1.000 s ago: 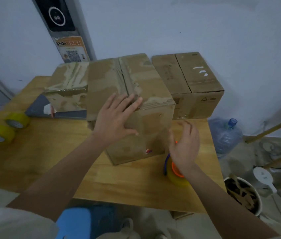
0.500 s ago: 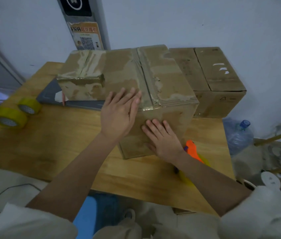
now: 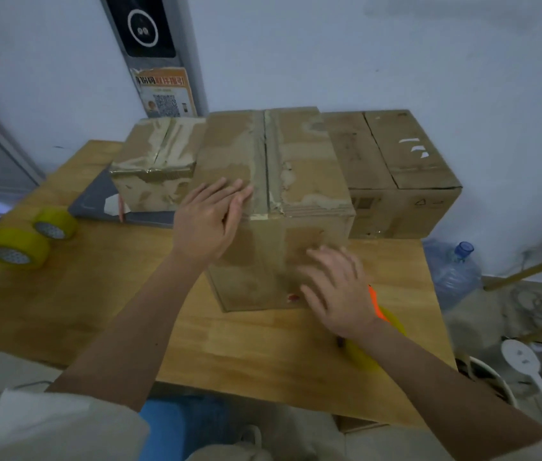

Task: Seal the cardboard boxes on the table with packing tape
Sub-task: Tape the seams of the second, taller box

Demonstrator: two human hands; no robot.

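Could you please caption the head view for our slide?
Both hands, left and right, press flat on the middle cardboard box.

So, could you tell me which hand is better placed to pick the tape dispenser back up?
The right hand, probably. It lies flat on the box's near face, and the orange dispenser lies on the table just beside its wrist. The left hand rests on the box's top edge, farther away.

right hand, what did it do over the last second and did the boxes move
The right hand let go of the tape dispenser, which now lies on the table, and moved onto the front of the middle box, fingers flat. The left hand stayed flat on its top front edge. The boxes and two tape rolls stayed put.
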